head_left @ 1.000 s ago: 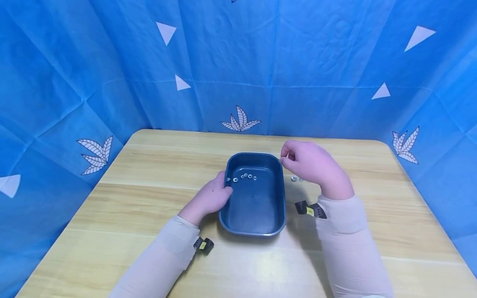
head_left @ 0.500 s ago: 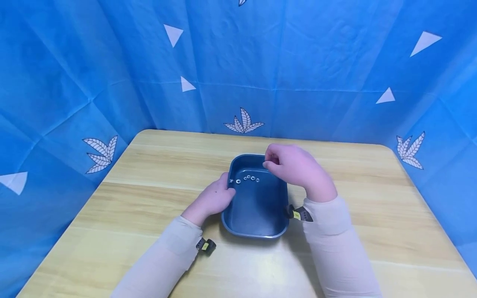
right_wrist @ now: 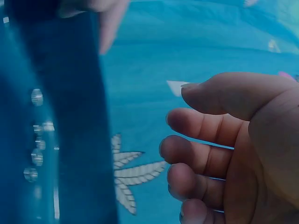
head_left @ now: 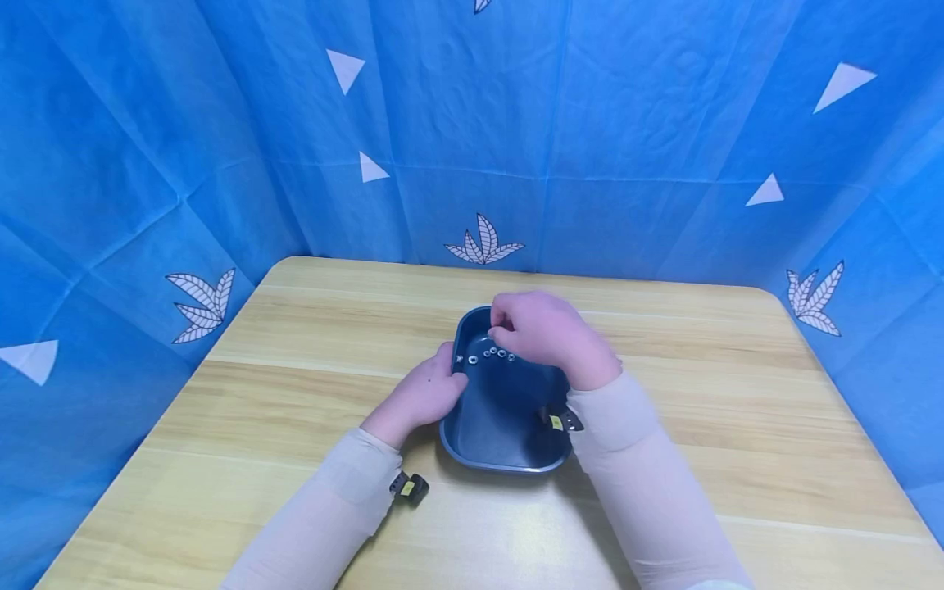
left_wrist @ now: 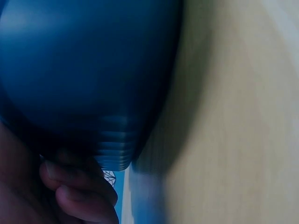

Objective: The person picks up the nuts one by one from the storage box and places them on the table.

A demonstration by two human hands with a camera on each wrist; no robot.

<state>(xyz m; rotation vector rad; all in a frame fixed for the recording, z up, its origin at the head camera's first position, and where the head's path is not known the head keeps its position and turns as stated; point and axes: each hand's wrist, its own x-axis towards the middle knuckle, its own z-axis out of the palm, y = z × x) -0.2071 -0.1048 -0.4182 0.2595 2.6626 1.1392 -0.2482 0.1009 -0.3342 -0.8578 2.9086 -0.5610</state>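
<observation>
My left hand (head_left: 424,389) grips the left wall of a dark blue tray (head_left: 501,455), thumb over the rim; in the left wrist view its curled fingers (left_wrist: 84,200) lie against the tray's outside (left_wrist: 88,70). Several small metal nuts (head_left: 501,353) lie in an uneven row across the tray's far part. Over the far right part of the tray hovers my right hand (head_left: 549,332). The right wrist view shows that hand (right_wrist: 275,149) with fingers loosely bent, thumb apart and nothing between them, beside the tray wall (right_wrist: 84,116).
A wooden table (head_left: 332,311) carries the tray. Blue curtains (head_left: 627,123) with white triangles and leaf prints stand behind the table and at both sides. Dark wrist cameras on straps (head_left: 409,487) sit at both sleeves.
My right hand has moved left from beyond the tray's right rim to over its inside. Two small metal pieces seen on the table right of the tray are out of sight. The left hand keeps its grip.
</observation>
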